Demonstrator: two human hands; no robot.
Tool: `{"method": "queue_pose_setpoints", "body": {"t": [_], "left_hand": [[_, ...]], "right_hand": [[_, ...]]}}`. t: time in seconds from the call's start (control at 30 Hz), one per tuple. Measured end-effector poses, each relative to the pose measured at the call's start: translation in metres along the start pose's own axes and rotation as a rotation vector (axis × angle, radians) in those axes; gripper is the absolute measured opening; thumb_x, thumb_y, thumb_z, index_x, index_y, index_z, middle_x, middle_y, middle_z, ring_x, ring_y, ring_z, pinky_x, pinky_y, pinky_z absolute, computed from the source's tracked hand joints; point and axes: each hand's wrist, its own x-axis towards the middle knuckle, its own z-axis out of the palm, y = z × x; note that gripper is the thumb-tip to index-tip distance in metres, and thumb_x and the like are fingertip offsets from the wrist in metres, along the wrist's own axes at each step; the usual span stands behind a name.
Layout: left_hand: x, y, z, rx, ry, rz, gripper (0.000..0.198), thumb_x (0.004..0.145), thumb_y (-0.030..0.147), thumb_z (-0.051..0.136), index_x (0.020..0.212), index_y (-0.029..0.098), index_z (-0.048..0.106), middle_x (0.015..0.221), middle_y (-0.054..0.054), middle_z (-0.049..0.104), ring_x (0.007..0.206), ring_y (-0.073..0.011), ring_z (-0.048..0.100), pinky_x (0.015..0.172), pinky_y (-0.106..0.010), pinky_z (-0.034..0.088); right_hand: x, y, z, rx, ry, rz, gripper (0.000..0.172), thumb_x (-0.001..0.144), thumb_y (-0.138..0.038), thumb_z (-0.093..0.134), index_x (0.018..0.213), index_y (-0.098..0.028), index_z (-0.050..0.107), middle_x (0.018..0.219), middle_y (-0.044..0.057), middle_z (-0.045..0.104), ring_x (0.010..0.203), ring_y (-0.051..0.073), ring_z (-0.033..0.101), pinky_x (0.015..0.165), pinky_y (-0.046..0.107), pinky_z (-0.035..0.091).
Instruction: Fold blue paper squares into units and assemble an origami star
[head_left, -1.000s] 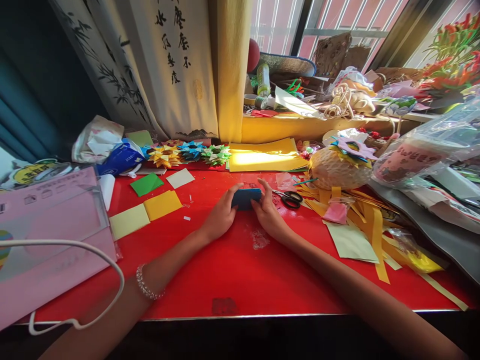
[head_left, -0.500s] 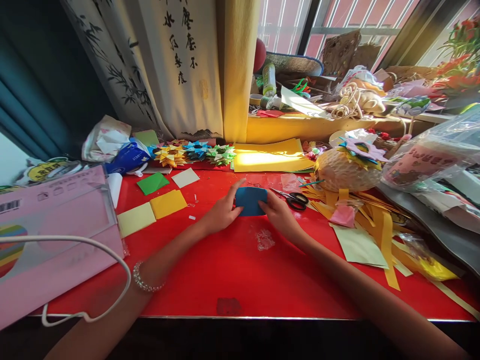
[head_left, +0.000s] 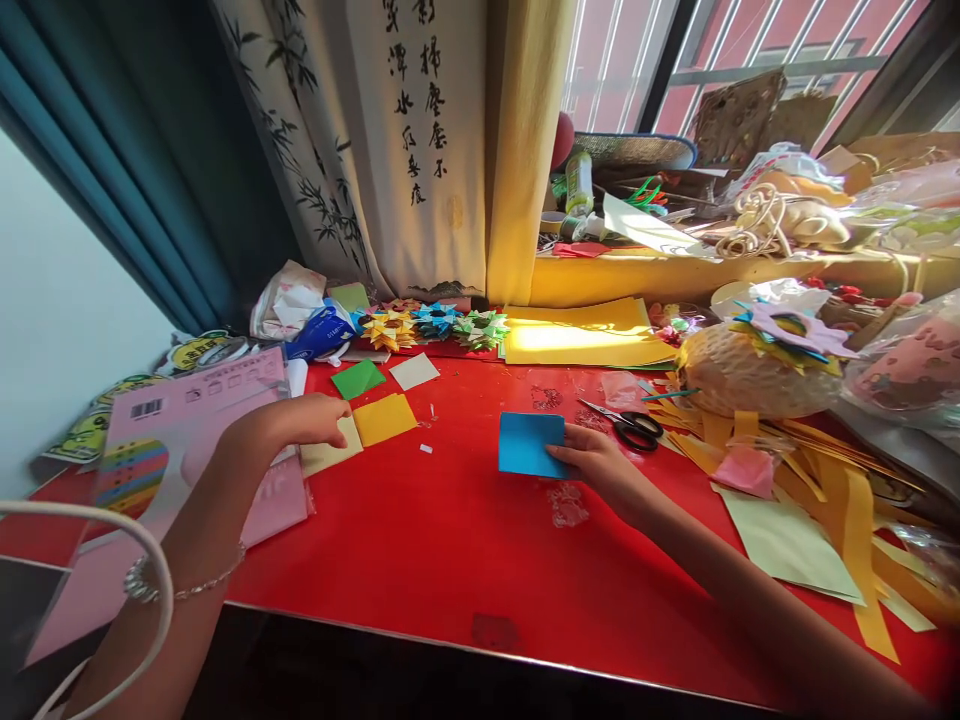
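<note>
My right hand (head_left: 592, 458) pinches the right edge of a blue paper square (head_left: 529, 443), held over the middle of the red table (head_left: 420, 540). At the left, my left hand (head_left: 319, 420) is over a pale yellow paper square (head_left: 335, 452), its fingers bent downward; whether they grip the paper is hidden. Touching that square is an orange-yellow one (head_left: 385, 418). Behind them lie a green square (head_left: 358, 379) and a cream square (head_left: 414, 371). Black-handled scissors (head_left: 636, 430) rest just beyond my right hand.
A pink folder (head_left: 217, 440) and a white cable (head_left: 154, 560) are at the left. Folded paper stars (head_left: 437, 320) and yellow sheets (head_left: 585, 335) line the back. Yellow strips (head_left: 855, 540), pale green sheets (head_left: 787, 540) and a netted round object (head_left: 757, 370) are at the right.
My left hand has let go of the blue paper and moved left to the pale yellow square. My right hand still holds the blue paper, now flatter to view. The camera view has turned left.
</note>
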Motion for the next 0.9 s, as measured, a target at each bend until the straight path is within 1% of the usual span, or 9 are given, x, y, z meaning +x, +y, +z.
{"method": "queue_pose_setpoints", "body": {"t": [0.13,0.27,0.37,0.47,0.53,0.6,0.63,0.73,0.9], "left_hand": [[-0.006,-0.018,-0.002,0.116,-0.251,-0.147,0.044,0.045,0.046,0.070,0.076,0.015,0.065,0.074,-0.011,0.065,0.085,-0.0320,0.060,0.072,-0.041,0.045],[-0.012,-0.018,-0.005,0.161,-0.306,-0.164,0.051,0.046,0.053,0.068,0.082,0.017,0.064,0.085,-0.012,0.064,0.093,-0.0351,0.059,0.074,-0.044,0.045],[-0.017,0.011,-0.002,0.170,-0.253,-0.091,0.050,0.056,0.056,0.062,0.090,0.019,0.062,0.093,-0.011,0.064,0.104,-0.0348,0.054,0.082,-0.045,0.044],[-0.018,0.067,0.020,0.171,-0.157,0.037,0.052,0.079,0.050,0.042,0.121,0.017,0.047,0.129,-0.014,0.046,0.122,-0.0307,0.039,0.098,-0.046,0.031],[-0.015,0.107,0.044,0.148,-0.091,0.266,0.055,0.085,0.047,0.036,0.132,0.019,0.034,0.141,-0.011,0.032,0.130,-0.0238,0.028,0.104,-0.039,0.026],[-0.006,0.139,0.069,0.158,-0.148,0.552,0.072,0.077,0.056,0.048,0.134,0.017,0.031,0.144,-0.012,0.026,0.133,-0.0260,0.020,0.107,-0.039,0.022],[-0.001,0.149,0.081,0.157,-0.189,0.611,0.078,0.073,0.058,0.052,0.135,0.015,0.030,0.144,-0.014,0.026,0.132,-0.0277,0.021,0.107,-0.040,0.023],[0.015,0.160,0.105,0.110,-0.274,0.653,0.069,0.076,0.049,0.054,0.133,0.016,0.033,0.140,-0.014,0.034,0.127,-0.0271,0.033,0.104,-0.040,0.027],[0.027,0.142,0.116,-0.050,-0.331,0.611,0.069,0.072,0.050,0.058,0.130,0.020,0.036,0.134,-0.010,0.042,0.122,-0.0250,0.038,0.101,-0.038,0.031]], "right_hand": [[0.001,0.004,-0.001,-0.013,-0.023,0.004,0.037,0.070,-0.028,0.064,0.105,-0.018,0.060,0.095,0.005,0.067,0.077,0.016,0.063,0.069,0.026,0.050],[0.000,0.006,0.003,0.006,-0.043,0.000,0.034,0.070,-0.029,0.064,0.102,-0.017,0.060,0.092,0.005,0.067,0.076,0.016,0.063,0.068,0.025,0.050],[-0.002,0.004,0.009,0.015,-0.015,0.021,0.032,0.069,-0.028,0.065,0.097,-0.016,0.060,0.087,0.005,0.067,0.069,0.016,0.062,0.060,0.024,0.050],[-0.004,0.002,0.014,0.048,0.009,0.022,0.031,0.069,-0.027,0.064,0.097,-0.015,0.059,0.082,0.004,0.066,0.063,0.013,0.060,0.055,0.022,0.049],[-0.004,0.001,0.014,0.062,0.023,0.007,0.032,0.070,-0.026,0.064,0.099,-0.015,0.058,0.081,0.004,0.066,0.062,0.013,0.060,0.053,0.021,0.048],[-0.002,0.001,0.011,0.060,0.048,-0.002,0.034,0.070,-0.025,0.065,0.102,-0.016,0.058,0.084,0.004,0.066,0.064,0.013,0.061,0.055,0.021,0.049],[-0.001,0.001,0.008,0.060,0.056,-0.003,0.035,0.069,-0.024,0.065,0.102,-0.016,0.057,0.087,0.004,0.066,0.067,0.013,0.062,0.057,0.021,0.050],[0.003,0.001,-0.001,0.061,0.018,0.024,0.037,0.070,-0.022,0.065,0.106,-0.017,0.057,0.093,0.005,0.066,0.074,0.014,0.063,0.066,0.024,0.052],[0.006,0.000,-0.008,0.027,0.012,0.073,0.042,0.075,-0.024,0.061,0.115,-0.013,0.053,0.087,0.006,0.066,0.070,0.013,0.063,0.065,0.024,0.054]]}}
